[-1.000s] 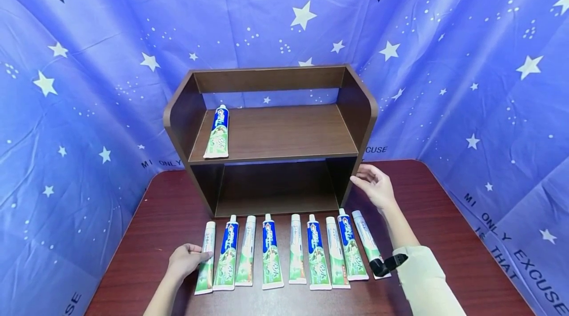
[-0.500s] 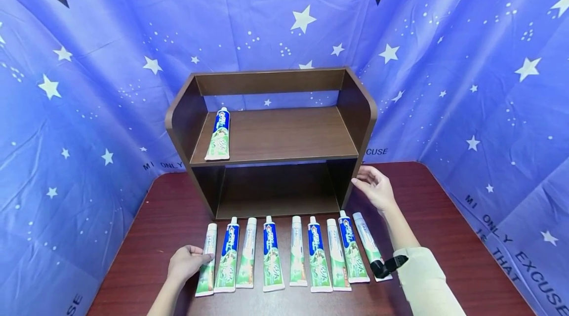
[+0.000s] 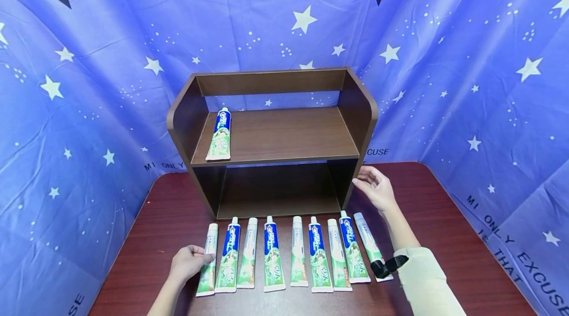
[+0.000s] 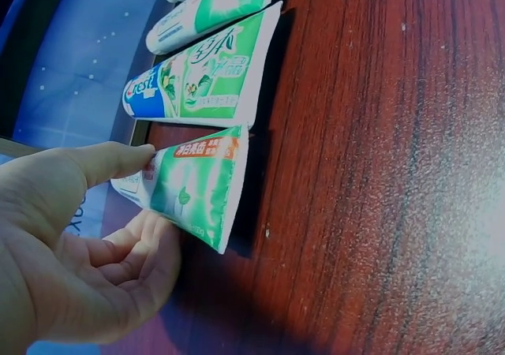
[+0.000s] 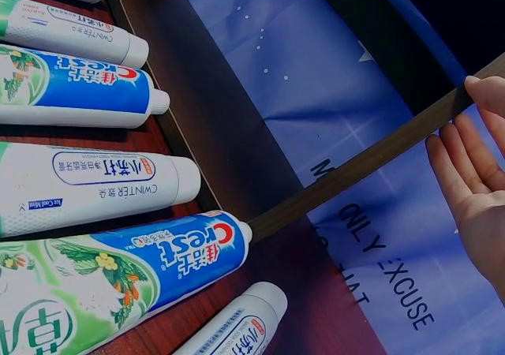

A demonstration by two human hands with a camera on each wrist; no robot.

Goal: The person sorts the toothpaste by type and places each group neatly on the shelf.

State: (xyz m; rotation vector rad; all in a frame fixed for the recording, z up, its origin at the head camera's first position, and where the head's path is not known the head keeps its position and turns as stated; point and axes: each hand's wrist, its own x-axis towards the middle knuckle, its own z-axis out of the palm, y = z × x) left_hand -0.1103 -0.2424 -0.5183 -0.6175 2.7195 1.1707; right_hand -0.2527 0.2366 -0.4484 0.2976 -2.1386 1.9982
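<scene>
My left hand [image 3: 186, 262] holds the leftmost white-and-green toothpaste tube [image 3: 208, 261] between thumb and fingers. The tube lies on the table, cap toward the shelf; in the left wrist view my thumb is on one side of this toothpaste tube [image 4: 197, 183] and the curled fingers on the other. My right hand [image 3: 377, 188] grips the right side panel of the brown wooden shelf [image 3: 275, 158], thumb at its front edge. In the right wrist view, thumb and fingers of the right hand [image 5: 481, 154] meet that panel's edge [image 5: 355, 162]. One blue-and-green toothpaste tube [image 3: 220, 136] lies on the upper board, at its left end.
Several more tubes, blue-and-green [image 3: 273, 256] and white-and-green [image 3: 299, 254], lie in a row on the red-brown table [image 3: 146, 237] before the shelf. The lower compartment [image 3: 277, 190] is dark inside. Blue star-patterned cloth [image 3: 266, 19] hangs behind and on both sides.
The head view has shifted slightly, so everything sits a little lower and to the right. Both hands keep their places on the tube and the shelf.
</scene>
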